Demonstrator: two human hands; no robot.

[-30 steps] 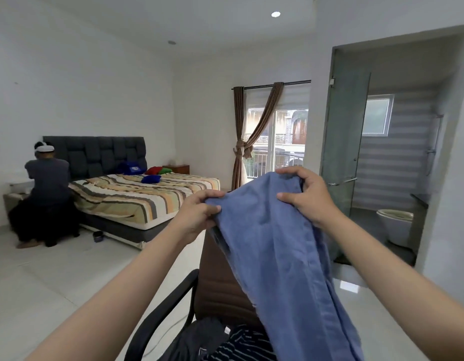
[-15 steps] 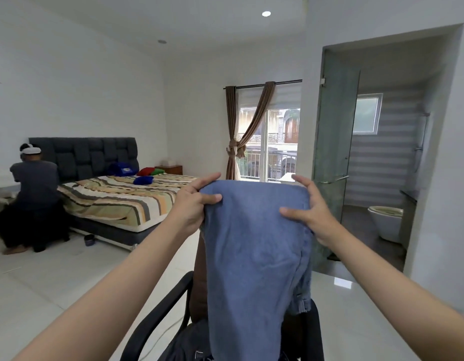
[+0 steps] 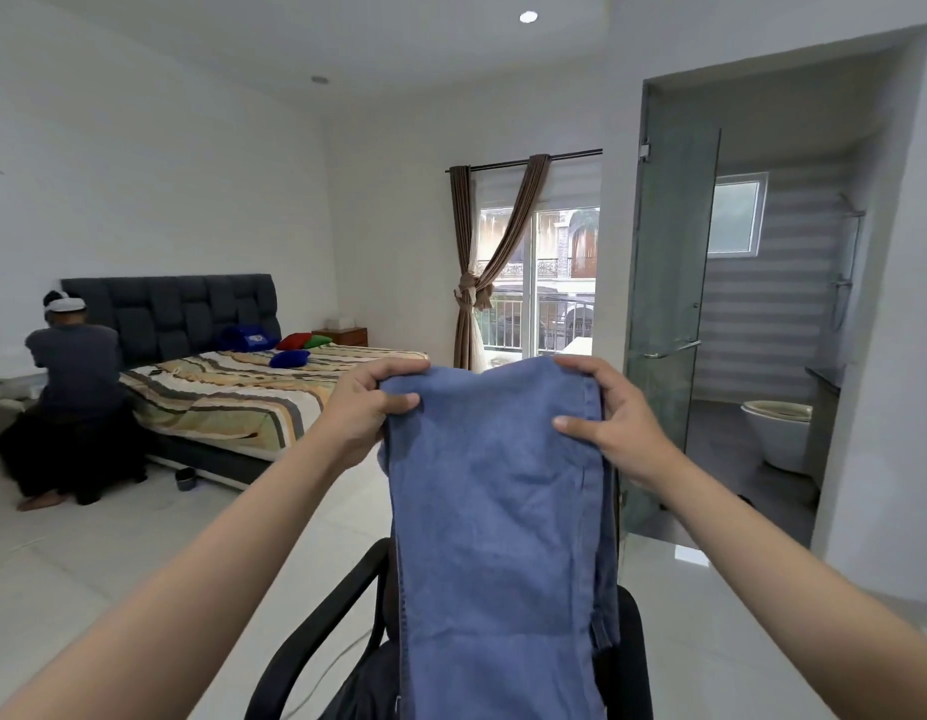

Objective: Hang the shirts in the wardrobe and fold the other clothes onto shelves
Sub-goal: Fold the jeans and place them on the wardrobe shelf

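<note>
1. Blue garment point(image 3: 497, 511) hangs in the air in front of you, above a black chair point(image 3: 315, 646), held up by its top edge with the rest falling straight down out of the bottom of the view.
2. Your left hand point(image 3: 365, 402) pinches the top left corner, thumb on the near face and fingers curled behind; your right hand point(image 3: 614, 418) grips the top right corner the same way, along a stitched seam.
3. Expect it to handle as soft, limp cloth: it drapes and creases freely, has no stiffness of its own, and will sag between your hands unless you keep the top edge taut. It looks fairly thick, so judge it as somewhat weighty for a garment, not fragile and not slippery.
4. Hold it at the corners or along the seam, where the doubled fabric gives the firmest pinch.
5. It looks a plain, faded mid-blue, with a slightly nubby weave and a long vertical seam down the right side. Whether it is trousers or something else you cannot tell from here.
6. Dark clothes point(image 3: 367, 688) lie on the chair seat below.
</note>
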